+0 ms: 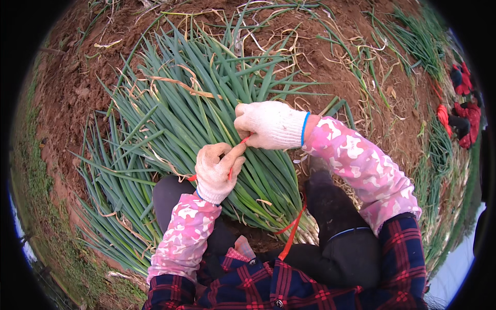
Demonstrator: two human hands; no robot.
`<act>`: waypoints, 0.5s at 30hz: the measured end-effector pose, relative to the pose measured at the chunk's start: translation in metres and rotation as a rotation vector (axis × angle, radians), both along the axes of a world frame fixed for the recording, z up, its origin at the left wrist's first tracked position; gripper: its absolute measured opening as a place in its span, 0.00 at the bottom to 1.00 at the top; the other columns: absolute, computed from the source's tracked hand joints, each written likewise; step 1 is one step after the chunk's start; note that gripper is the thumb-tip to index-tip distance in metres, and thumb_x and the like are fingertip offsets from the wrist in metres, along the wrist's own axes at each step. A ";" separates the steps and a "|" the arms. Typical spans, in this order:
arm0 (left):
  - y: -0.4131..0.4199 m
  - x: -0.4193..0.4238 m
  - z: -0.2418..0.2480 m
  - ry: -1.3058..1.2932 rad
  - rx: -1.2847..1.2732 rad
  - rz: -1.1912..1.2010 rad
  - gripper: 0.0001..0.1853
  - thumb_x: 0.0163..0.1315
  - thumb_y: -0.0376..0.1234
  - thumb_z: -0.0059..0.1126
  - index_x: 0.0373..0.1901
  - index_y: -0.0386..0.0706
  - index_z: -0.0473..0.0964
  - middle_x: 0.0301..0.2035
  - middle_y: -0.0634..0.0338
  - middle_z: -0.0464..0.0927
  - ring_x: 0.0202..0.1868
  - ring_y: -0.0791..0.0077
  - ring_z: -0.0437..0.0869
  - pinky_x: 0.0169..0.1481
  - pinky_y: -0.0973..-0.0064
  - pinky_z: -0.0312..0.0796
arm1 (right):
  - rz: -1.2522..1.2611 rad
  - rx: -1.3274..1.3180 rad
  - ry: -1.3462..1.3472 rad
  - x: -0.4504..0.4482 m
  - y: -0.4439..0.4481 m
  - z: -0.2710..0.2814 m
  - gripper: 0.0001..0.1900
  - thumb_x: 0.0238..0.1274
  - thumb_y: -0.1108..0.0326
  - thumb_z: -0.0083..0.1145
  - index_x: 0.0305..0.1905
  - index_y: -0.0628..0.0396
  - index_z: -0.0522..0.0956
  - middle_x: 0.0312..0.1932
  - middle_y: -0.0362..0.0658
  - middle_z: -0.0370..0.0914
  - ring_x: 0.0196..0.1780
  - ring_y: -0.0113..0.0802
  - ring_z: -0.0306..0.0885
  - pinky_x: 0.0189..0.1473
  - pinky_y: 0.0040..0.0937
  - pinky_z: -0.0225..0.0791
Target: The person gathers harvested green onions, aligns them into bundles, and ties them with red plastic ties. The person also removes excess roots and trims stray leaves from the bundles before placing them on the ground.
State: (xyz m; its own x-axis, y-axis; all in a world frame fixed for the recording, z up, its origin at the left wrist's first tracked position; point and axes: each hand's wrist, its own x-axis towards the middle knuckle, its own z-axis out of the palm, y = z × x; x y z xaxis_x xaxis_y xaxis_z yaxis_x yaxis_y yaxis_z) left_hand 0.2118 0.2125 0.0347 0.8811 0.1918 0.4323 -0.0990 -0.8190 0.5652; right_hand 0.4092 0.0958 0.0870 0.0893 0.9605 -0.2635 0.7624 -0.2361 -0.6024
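A large bundle of green onions lies across the soil before me, its leaves spread to the upper left and its pale stems at the lower right. My left hand, in a white knit glove, grips a red plastic strip on top of the leaves. My right hand, gloved too with a blue cuff edge, pinches the strip right beside the left fingers. Another red strip passes around the bundle near the stems. How the strip runs under the leaves is hidden.
A second bunch of green onions lies at the left by my knee. Loose leaves are scattered over brown soil. At the far right are more onions, a red strip bundle and people in red.
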 end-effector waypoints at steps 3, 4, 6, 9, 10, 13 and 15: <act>0.002 0.002 0.002 -0.057 0.013 0.014 0.17 0.50 0.29 0.74 0.45 0.49 0.86 0.35 0.62 0.75 0.35 0.59 0.79 0.40 0.61 0.73 | -0.030 -0.041 -0.119 -0.012 -0.019 0.004 0.11 0.64 0.59 0.60 0.38 0.56 0.82 0.43 0.51 0.78 0.44 0.54 0.84 0.46 0.50 0.78; 0.003 0.003 0.004 -0.054 0.041 0.059 0.16 0.50 0.30 0.74 0.43 0.48 0.85 0.34 0.62 0.75 0.35 0.59 0.79 0.40 0.61 0.73 | 0.001 -0.093 -0.093 -0.012 -0.025 0.004 0.13 0.66 0.57 0.57 0.39 0.56 0.83 0.43 0.51 0.80 0.43 0.55 0.85 0.46 0.51 0.78; 0.006 0.006 0.008 -0.042 0.115 0.107 0.13 0.51 0.30 0.75 0.39 0.47 0.85 0.34 0.61 0.75 0.35 0.58 0.79 0.40 0.61 0.72 | -0.083 -0.145 0.048 -0.007 -0.038 0.002 0.19 0.70 0.53 0.53 0.43 0.60 0.83 0.41 0.55 0.82 0.42 0.57 0.84 0.47 0.51 0.77; 0.005 0.009 0.018 -0.032 0.180 0.107 0.10 0.52 0.31 0.75 0.27 0.41 0.79 0.35 0.58 0.76 0.34 0.56 0.79 0.38 0.60 0.72 | -0.320 0.037 0.490 -0.010 -0.049 -0.009 0.16 0.73 0.57 0.57 0.43 0.61 0.82 0.38 0.48 0.80 0.36 0.41 0.80 0.40 0.37 0.73; 0.004 0.011 0.022 0.009 0.151 0.122 0.10 0.53 0.31 0.74 0.26 0.40 0.78 0.36 0.57 0.76 0.34 0.56 0.79 0.39 0.60 0.73 | -0.474 0.037 0.699 -0.014 -0.050 -0.014 0.16 0.73 0.57 0.58 0.45 0.61 0.82 0.37 0.46 0.81 0.36 0.37 0.80 0.38 0.35 0.73; 0.001 0.015 0.035 0.172 -0.317 -0.061 0.11 0.61 0.29 0.67 0.23 0.34 0.76 0.41 0.50 0.80 0.38 0.56 0.83 0.44 0.66 0.77 | -0.946 0.066 1.493 -0.030 -0.045 -0.028 0.11 0.75 0.62 0.58 0.38 0.58 0.78 0.41 0.45 0.80 0.32 0.25 0.74 0.30 0.25 0.65; 0.006 0.020 0.041 0.257 -0.633 -0.115 0.11 0.64 0.30 0.64 0.24 0.34 0.78 0.43 0.50 0.82 0.39 0.59 0.84 0.45 0.67 0.77 | -0.959 0.156 1.998 -0.034 -0.038 -0.033 0.16 0.78 0.61 0.55 0.30 0.52 0.71 0.42 0.47 0.78 0.29 0.25 0.71 0.24 0.23 0.59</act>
State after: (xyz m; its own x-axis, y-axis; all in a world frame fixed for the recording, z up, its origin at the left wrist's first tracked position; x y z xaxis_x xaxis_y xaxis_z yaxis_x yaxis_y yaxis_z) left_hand 0.2321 0.2190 0.0756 0.9705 0.2374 0.0425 0.0357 -0.3158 0.9482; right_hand 0.3754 0.0577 0.0536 0.1978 0.8229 -0.5326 -0.9627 0.0608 -0.2636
